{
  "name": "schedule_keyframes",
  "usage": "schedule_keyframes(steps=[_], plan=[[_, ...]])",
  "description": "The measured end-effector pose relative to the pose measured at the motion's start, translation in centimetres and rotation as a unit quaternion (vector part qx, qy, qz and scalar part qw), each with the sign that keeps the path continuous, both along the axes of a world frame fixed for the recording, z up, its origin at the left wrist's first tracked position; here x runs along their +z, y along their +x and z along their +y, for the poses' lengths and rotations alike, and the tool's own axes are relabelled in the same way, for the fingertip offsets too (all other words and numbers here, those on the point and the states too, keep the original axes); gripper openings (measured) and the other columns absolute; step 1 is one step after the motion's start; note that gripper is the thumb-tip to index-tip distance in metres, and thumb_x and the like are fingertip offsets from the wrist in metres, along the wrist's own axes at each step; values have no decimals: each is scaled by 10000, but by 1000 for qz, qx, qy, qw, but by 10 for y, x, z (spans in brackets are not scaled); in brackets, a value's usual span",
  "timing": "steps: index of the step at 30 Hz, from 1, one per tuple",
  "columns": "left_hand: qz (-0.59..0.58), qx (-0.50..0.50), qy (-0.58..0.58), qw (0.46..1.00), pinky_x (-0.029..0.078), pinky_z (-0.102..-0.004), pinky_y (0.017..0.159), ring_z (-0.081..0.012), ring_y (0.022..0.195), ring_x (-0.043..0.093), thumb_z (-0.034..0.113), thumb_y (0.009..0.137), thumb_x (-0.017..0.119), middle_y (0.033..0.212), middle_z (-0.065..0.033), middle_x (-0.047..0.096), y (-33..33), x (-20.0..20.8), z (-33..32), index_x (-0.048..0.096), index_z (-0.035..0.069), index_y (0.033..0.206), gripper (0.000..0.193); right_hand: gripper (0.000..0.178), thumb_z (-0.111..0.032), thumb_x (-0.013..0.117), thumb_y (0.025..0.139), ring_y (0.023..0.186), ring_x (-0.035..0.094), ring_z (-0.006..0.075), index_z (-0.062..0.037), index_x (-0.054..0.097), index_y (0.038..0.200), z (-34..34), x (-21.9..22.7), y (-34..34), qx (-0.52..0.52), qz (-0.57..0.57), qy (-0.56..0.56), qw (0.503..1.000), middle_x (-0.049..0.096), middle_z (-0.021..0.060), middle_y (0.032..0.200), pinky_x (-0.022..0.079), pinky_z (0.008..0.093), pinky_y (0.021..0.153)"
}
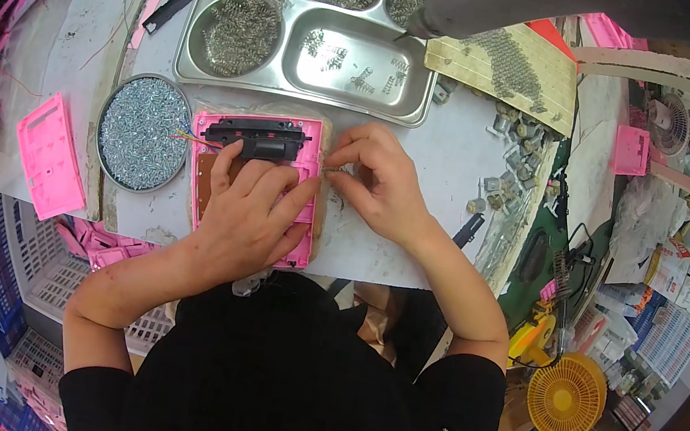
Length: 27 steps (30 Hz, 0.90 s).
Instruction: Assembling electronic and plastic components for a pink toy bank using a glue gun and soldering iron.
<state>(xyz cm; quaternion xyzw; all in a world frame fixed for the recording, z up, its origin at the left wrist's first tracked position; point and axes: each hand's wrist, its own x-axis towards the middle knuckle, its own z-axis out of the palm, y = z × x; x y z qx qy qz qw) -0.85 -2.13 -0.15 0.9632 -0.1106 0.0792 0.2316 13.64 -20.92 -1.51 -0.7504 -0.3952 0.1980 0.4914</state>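
A pink plastic casing (316, 139) lies on a worn pad in front of me, with a black motor-like part (271, 141) and thin coloured wires in its upper half. My left hand (250, 211) rests across the casing, fingers spread over its inside and lower right. At the casing's right edge, my right hand (380, 183) pinches thumb and forefinger together. Whatever is between those fingertips is too small to make out. Under the left fingers, a brown panel (204, 176) shows in part.
A round dish of small screws (144, 133) stands left of the casing. Behind lies a steel compartment tray (305, 99) holding springs. Small metal parts (505, 187) are scattered at right. A pink shell (53, 158) lies at left. A grey tool arm (507, 10) hangs over the tray.
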Motion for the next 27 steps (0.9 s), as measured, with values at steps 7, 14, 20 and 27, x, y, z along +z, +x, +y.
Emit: schedule_keyframes(steps=[7, 14, 20, 27], plan=[[-2, -1, -8, 1000, 223, -605, 1139, -229, 1066, 563, 272, 756, 795, 1134, -42, 576, 0, 1, 0, 636, 109, 1268, 560, 151, 21, 730, 862, 853, 560, 119, -39, 683, 993, 1, -3, -17, -67, 151, 22, 986, 590, 49, 1058, 445, 246, 614], [-3, -1, -11, 1000, 222, -601, 1143, -229, 1059, 560, 270, 755, 793, 1125, -40, 575, 0, 0, 1, 644, 111, 1259, 549, 156, 40, 728, 853, 824, 564, 138, -26, 667, 981, 7, -10, -21, -115, 64, 51, 990, 595, 70, 1026, 443, 262, 621], [-5, 0, 4, 1000, 226, -607, 1139, -235, 1060, 557, 298, 767, 789, 1121, -40, 575, 0, -1, -1, 649, 118, 1253, 536, 171, 87, 703, 864, 762, 538, 60, -11, 677, 1001, 9, -12, -7, -107, 0, 71, 992, 591, 68, 1085, 425, 210, 611], [-24, 15, -135, 990, 395, -531, 1050, -308, 1089, 594, 192, 785, 811, 1190, -102, 587, -6, 29, 8, 597, 97, 1325, 589, 138, 35, 693, 929, 899, 616, 101, -8, 684, 1060, 3, 38, -19, -124, 294, 111, 941, 634, 65, 1125, 522, 226, 706]])
